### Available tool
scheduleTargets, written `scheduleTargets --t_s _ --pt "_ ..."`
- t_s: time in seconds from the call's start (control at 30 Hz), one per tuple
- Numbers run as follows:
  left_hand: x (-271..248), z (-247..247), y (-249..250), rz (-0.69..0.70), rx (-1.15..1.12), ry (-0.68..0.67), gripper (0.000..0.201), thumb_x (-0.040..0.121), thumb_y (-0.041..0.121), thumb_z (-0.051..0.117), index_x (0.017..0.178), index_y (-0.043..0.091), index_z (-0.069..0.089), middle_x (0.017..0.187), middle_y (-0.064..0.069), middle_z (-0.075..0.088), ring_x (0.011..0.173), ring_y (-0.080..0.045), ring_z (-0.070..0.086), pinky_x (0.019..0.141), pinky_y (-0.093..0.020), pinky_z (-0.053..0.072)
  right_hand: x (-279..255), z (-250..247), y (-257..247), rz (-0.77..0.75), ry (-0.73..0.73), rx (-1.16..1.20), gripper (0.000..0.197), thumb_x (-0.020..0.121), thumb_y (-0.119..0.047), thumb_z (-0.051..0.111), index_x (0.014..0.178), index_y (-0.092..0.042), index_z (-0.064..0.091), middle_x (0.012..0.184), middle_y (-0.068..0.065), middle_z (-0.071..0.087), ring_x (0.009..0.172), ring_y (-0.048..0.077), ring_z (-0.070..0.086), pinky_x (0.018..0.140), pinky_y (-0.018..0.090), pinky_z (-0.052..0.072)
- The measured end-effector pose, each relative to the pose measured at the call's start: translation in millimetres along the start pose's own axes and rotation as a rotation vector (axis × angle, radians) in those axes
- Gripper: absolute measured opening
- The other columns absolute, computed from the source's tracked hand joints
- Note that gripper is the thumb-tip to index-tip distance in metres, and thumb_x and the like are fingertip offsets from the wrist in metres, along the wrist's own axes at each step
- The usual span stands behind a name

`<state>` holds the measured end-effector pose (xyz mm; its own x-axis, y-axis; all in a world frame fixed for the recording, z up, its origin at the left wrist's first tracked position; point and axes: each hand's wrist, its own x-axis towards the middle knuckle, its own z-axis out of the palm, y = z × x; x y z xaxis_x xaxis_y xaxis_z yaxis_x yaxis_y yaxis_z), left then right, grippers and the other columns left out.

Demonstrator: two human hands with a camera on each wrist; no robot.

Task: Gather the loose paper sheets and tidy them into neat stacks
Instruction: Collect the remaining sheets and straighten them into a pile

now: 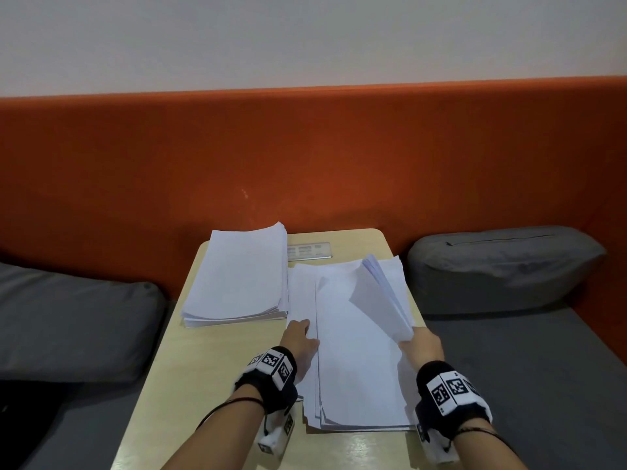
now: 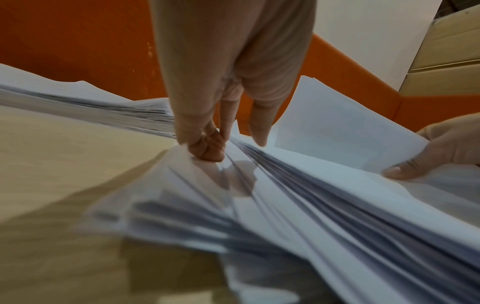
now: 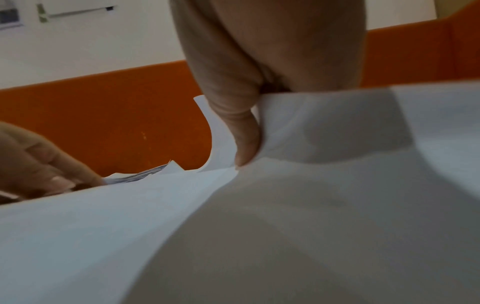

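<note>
A squared stack of white paper (image 1: 237, 276) lies at the back left of the small table (image 1: 203, 368). To its right spreads a loose pile of sheets (image 1: 356, 361), edges fanned out (image 2: 324, 205). My left hand (image 1: 300, 337) is at the pile's left edge, fingers (image 2: 205, 148) curled against the lower sheets and thumb on top. My right hand (image 1: 422, 344) pinches a bunch of sheets (image 1: 380, 293) lifted off the pile's right side, its thumb (image 3: 246, 144) pressed onto the bent paper (image 3: 337, 127). The right fingers are hidden behind the sheets.
A clear plastic plate (image 1: 308, 251) lies at the table's back edge. An orange padded wall (image 1: 305, 147) rises behind. Grey cushions sit left (image 1: 68, 320) and right (image 1: 505, 266) on a grey seat. Bare tabletop shows in front of the squared stack.
</note>
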<state>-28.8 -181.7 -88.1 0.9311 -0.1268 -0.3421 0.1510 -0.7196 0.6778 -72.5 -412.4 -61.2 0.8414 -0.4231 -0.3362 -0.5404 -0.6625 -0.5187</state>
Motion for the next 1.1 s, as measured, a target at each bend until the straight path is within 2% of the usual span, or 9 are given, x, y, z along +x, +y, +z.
scheduleTargets --t_s 0.27,0.5,0.67,0.73,0.8,0.83,0.97,1.03,1.1 --pt "-7 -1 2 0.019 0.025 0.017 0.036 0.085 0.007 0.053 0.062 0.016 0.027 0.068 0.003 0.03 0.055 -0.01 0.027 0.045 -0.016 0.021 -17 6 -16 -0.083 0.127 -0.179 0.024 0.094 0.0 0.043 0.113 0.005 0.056 0.12 0.019 0.054 0.111 0.031 0.055 0.088 0.035 0.05" --pt "-11 -2 5 0.017 -0.031 0.018 0.035 0.084 0.007 0.051 0.062 0.016 0.026 0.067 0.004 0.03 0.055 -0.01 0.026 0.048 -0.018 0.021 -21 6 -20 -0.092 0.091 -0.149 0.028 0.091 0.003 0.04 0.107 0.002 0.063 0.11 0.017 0.062 0.1 0.03 0.062 0.075 0.028 0.048" --pt "-15 -4 8 0.015 -0.062 0.014 0.034 0.091 0.014 0.051 0.063 0.018 0.031 0.067 0.003 0.036 0.057 -0.007 0.034 0.053 -0.016 0.031 -16 -1 -13 -0.085 -0.004 0.047 0.028 0.088 -0.002 0.046 0.11 -0.001 0.062 0.101 0.017 0.063 0.081 0.025 0.05 0.067 0.025 0.038" --pt "-15 -5 9 0.021 -0.089 -0.01 0.015 0.093 0.025 0.052 0.085 0.012 0.05 0.09 -0.006 0.053 0.081 -0.014 0.054 0.077 -0.028 0.041 -15 -9 -12 -0.141 -0.03 0.145 0.022 0.087 -0.004 0.051 0.107 -0.004 0.063 0.099 0.016 0.064 0.085 0.027 0.054 0.07 0.027 0.041" --pt "-17 -5 8 0.045 -0.249 -0.001 0.061 0.091 0.035 0.057 0.139 0.008 0.031 0.141 -0.009 0.039 0.133 -0.022 0.038 0.106 -0.036 0.033 -16 -21 -12 -0.234 -0.057 0.29 0.014 0.086 -0.003 0.057 0.097 -0.008 0.064 0.097 0.017 0.067 0.091 0.031 0.062 0.08 0.037 0.048" --pt "-19 -6 9 0.084 -0.404 0.016 0.078 0.087 0.039 0.061 0.146 0.014 0.017 0.149 -0.001 0.026 0.139 -0.02 0.027 0.112 -0.038 0.029 -17 -30 -11 -0.267 -0.083 0.388 0.012 0.085 -0.001 0.059 0.096 -0.005 0.064 0.097 0.019 0.068 0.093 0.033 0.064 0.085 0.042 0.05" --pt "-24 -27 24 0.142 -0.855 0.107 0.092 0.069 0.048 0.076 0.142 0.023 0.026 0.14 -0.004 0.048 0.126 -0.023 0.05 0.104 -0.048 0.041 -22 -60 -10 -0.315 -0.148 0.756 0.03 0.087 0.004 0.056 0.117 0.002 0.057 0.111 0.021 0.065 0.1 0.034 0.062 0.091 0.046 0.047" --pt "-27 -35 43 0.255 -0.906 0.072 0.065 0.075 0.034 0.072 0.132 0.016 0.044 0.125 -0.006 0.061 0.112 -0.023 0.061 0.094 -0.044 0.051 -26 -67 -17 -0.366 -0.085 0.776 0.043 0.087 0.004 0.056 0.128 -0.01 0.05 0.118 0.009 0.06 0.106 0.026 0.058 0.091 0.036 0.044" --pt "-35 -43 69 0.346 -0.868 0.143 0.034 0.09 0.011 0.058 0.122 0.016 0.051 0.117 -0.003 0.064 0.103 -0.017 0.065 0.082 -0.026 0.055 -25 -67 -26 -0.41 0.009 0.791 0.053 0.087 0.005 0.056 0.134 -0.015 0.043 0.119 0.001 0.055 0.109 0.019 0.052 0.092 0.03 0.039"
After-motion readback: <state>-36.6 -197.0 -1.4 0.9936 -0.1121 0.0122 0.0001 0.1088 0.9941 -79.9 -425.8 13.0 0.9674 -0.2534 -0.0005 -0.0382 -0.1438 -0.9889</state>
